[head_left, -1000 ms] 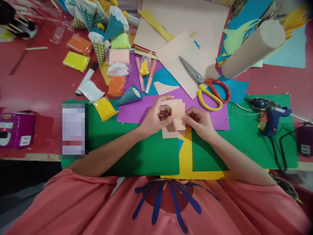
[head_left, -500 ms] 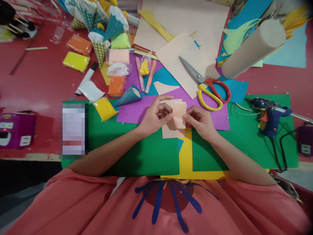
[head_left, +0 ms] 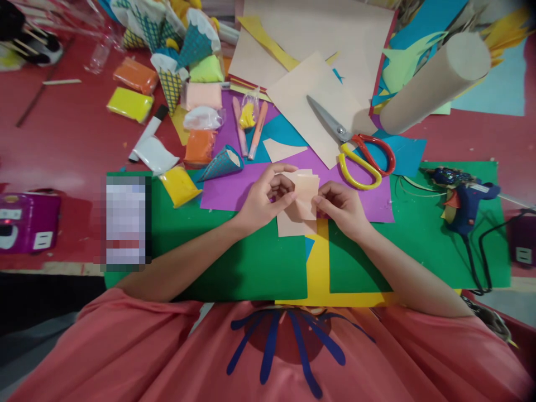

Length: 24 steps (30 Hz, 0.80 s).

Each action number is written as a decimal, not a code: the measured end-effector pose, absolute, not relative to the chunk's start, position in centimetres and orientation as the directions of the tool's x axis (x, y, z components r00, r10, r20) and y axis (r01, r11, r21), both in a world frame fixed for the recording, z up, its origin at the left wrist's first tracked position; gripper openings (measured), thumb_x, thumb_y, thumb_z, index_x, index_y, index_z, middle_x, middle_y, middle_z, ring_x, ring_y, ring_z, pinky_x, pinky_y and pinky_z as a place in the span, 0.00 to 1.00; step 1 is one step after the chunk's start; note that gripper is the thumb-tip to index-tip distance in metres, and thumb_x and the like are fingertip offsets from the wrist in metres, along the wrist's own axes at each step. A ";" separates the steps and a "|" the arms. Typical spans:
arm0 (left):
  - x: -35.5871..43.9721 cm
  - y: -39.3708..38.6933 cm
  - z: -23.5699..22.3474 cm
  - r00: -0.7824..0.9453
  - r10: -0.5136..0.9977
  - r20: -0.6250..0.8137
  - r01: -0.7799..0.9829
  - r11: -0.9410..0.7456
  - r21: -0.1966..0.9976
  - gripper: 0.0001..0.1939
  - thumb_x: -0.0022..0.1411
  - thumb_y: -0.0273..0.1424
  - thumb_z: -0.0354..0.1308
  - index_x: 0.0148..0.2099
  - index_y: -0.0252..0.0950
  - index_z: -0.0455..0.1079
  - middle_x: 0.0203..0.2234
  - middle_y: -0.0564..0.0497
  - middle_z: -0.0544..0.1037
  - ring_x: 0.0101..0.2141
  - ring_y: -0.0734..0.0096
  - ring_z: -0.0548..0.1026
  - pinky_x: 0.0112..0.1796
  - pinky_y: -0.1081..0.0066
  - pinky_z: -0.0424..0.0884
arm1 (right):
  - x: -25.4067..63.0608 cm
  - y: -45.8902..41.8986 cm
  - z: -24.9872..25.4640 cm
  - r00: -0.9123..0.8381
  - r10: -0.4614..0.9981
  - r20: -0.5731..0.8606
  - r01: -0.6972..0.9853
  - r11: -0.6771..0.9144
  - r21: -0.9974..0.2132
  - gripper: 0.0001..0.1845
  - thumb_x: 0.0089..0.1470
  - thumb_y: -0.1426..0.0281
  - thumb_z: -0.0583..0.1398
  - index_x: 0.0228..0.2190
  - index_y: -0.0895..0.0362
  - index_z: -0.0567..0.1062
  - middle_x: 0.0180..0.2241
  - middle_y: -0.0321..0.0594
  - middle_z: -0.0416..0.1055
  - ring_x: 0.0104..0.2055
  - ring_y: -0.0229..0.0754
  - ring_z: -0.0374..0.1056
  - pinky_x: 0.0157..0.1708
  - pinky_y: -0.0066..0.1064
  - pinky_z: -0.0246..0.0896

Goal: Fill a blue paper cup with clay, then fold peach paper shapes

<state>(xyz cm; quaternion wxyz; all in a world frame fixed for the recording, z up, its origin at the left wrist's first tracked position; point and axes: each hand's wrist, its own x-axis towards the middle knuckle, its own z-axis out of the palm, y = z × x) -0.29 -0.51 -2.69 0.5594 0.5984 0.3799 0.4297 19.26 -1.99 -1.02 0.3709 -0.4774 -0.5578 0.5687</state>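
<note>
Between my hands is a small folded piece of peach paper point(head_left: 307, 195), upright over the mats. My left hand point(head_left: 271, 195) pinches its left side with thumb and fingers. At its right edge, the thumb and forefinger of my right hand point(head_left: 341, 206) close on the same piece. Another peach sheet point(head_left: 288, 228) lies just beneath, partly covered by the held piece. A purple sheet point(head_left: 226, 190) spreads under both hands. Beyond my right hand rest large scissors point(head_left: 341, 134) with one yellow and one red handle, blades pointing away to the left.
A blue glue gun point(head_left: 464, 206) with its cord lies on the green mat point(head_left: 419, 257) at right. Left of centre are clay packets point(head_left: 180, 187), a rolled blue cone point(head_left: 224, 163) and a marker point(head_left: 148, 134). A peach tube point(head_left: 435, 84) stands at back right. A blurred screen point(head_left: 125, 220) sits at left.
Almost nothing differs. The folded peach paper and the fingertips on it have shifted very slightly to the left; both hands keep their hold.
</note>
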 end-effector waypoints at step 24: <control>-0.2 -0.6 -2.6 0.303 0.950 0.077 -0.066 -0.060 0.996 0.21 0.57 0.32 0.62 0.50 0.42 0.58 0.27 0.60 0.71 0.24 0.82 0.70 0.26 0.79 0.65 | 19.2 -2.1 -0.9 -0.314 0.943 -0.114 0.150 -0.069 -0.986 0.11 0.53 0.64 0.61 0.24 0.56 0.66 0.20 0.31 0.63 0.21 0.31 0.57 0.22 0.27 0.51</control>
